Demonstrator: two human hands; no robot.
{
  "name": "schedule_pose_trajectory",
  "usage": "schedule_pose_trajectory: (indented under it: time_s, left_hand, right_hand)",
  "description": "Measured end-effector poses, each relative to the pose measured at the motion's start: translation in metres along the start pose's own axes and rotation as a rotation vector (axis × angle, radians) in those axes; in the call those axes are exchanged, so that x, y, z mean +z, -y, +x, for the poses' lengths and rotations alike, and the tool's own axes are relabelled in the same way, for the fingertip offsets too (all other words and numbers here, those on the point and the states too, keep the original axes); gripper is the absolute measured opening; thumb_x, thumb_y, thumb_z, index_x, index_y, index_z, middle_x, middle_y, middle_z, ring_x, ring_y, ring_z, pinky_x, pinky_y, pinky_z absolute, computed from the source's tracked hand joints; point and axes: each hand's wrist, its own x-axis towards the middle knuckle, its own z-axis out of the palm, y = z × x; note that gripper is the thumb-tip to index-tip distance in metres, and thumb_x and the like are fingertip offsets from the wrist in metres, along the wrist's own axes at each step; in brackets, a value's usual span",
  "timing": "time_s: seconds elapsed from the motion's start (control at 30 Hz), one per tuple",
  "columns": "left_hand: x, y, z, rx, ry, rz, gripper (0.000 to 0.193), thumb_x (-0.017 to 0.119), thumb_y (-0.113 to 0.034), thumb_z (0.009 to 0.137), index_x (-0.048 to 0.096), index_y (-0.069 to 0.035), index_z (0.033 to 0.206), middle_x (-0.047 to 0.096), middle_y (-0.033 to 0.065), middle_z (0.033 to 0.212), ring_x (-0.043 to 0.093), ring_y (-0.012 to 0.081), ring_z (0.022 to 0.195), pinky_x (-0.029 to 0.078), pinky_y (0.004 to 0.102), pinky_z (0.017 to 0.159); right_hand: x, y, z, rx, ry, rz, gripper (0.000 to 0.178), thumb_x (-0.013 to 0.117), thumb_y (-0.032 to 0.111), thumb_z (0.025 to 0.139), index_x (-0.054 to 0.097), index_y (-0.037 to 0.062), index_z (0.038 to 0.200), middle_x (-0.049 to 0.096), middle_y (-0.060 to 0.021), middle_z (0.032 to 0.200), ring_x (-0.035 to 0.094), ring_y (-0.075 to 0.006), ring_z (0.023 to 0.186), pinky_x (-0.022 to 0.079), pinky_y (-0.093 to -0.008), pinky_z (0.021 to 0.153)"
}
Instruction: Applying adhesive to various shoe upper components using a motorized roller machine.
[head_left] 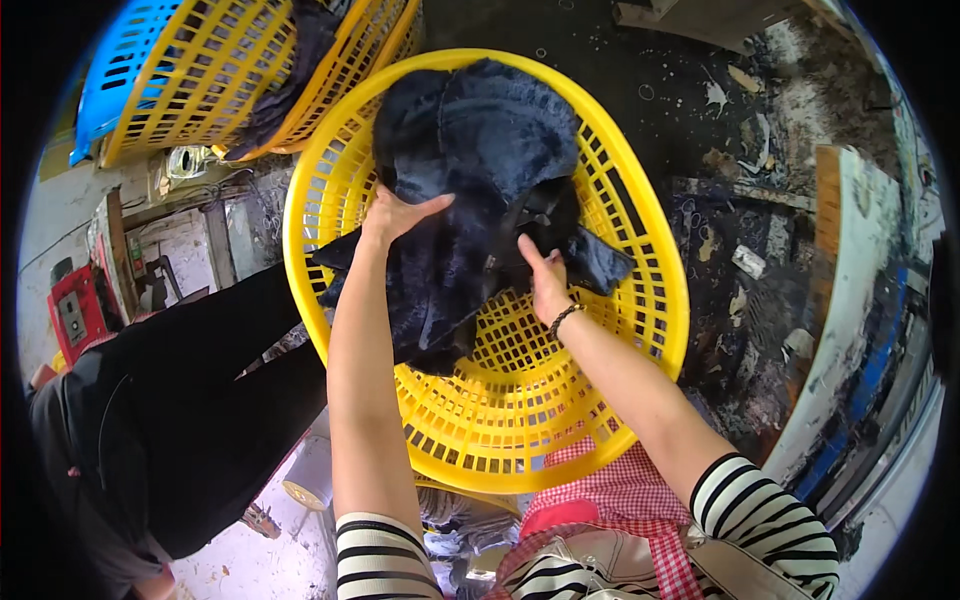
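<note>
L grip (398, 217), R grip (548, 287) on cloth (490, 125), bskt (500, 472) around.

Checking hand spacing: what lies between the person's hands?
Dark blue fabric lies between the left hand and the right hand, seen in the head view.

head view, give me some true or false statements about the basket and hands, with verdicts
1. Dark cloth lies in the front basket. True.
2. The left hand and right hand are both on the cloth. True.
3. The left hand wears the bracelet. False: the right one does.
4. The front basket is blue. False: it is yellow.
5. A blue basket shows at the upper left. True.
6. The sleeves are plain. False: they are striped black and white.
</note>
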Motion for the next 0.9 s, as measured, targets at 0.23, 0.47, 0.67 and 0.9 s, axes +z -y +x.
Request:
schedule_pose_trajectory:
  time_s: [0.23,0.47,0.67,0.9]
  left_hand:
    - [0.021,-0.011,-0.034,0.112,0.252,-0.625,0.104,0.084,-0.058,0.057,0.049,0.009,0.128,0.059,0.0198,0.123,0.056,0.0291,0.116,0.042,0.0354,0.102]
    - [0.102,0.003,-0.133,-0.229,0.561,-1.451,0.081,0.082,-0.032,0.073,0.042,-0.001,0.137,0.053,0.0134,0.132,0.053,0.0278,0.118,0.042,0.0426,0.102]
    - [0.050,-0.014,-0.231,-0.397,0.479,-1.599,0.076,0.081,-0.023,0.073,0.043,-0.005,0.136,0.053,0.0128,0.132,0.050,0.0313,0.122,0.040,0.0442,0.104]
    - [-0.014,-0.073,-0.366,0.017,0.367,-1.781,0.081,0.080,0.002,0.056,0.049,-0.005,0.130,0.057,0.0094,0.122,0.055,0.0308,0.114,0.044,0.0435,0.102]
  right_hand:
    - [0.005,0.050,0.032,0.218,0.496,0.081,0.084,0.081,0.047,0.072,0.042,0.0055,0.134,0.052,-0.0059,0.131,0.043,-0.0228,0.126,0.034,-0.0413,0.106]
    - [0.011,0.076,0.022,-0.083,0.369,-0.663,0.106,0.083,0.049,0.067,0.030,-0.0023,0.143,0.045,-0.0132,0.140,0.040,-0.0223,0.130,0.031,-0.0324,0.110]
    - [0.031,0.142,-0.098,-0.098,0.674,-0.720,0.101,0.084,0.043,0.069,0.031,-0.0042,0.141,0.047,-0.0132,0.136,0.042,-0.0216,0.128,0.033,-0.0322,0.108]
    - [-0.003,0.259,-0.255,-0.506,0.831,-0.611,0.096,0.081,0.040,0.073,0.028,-0.0050,0.140,0.041,-0.0176,0.142,0.037,-0.0227,0.132,0.028,-0.0336,0.112]
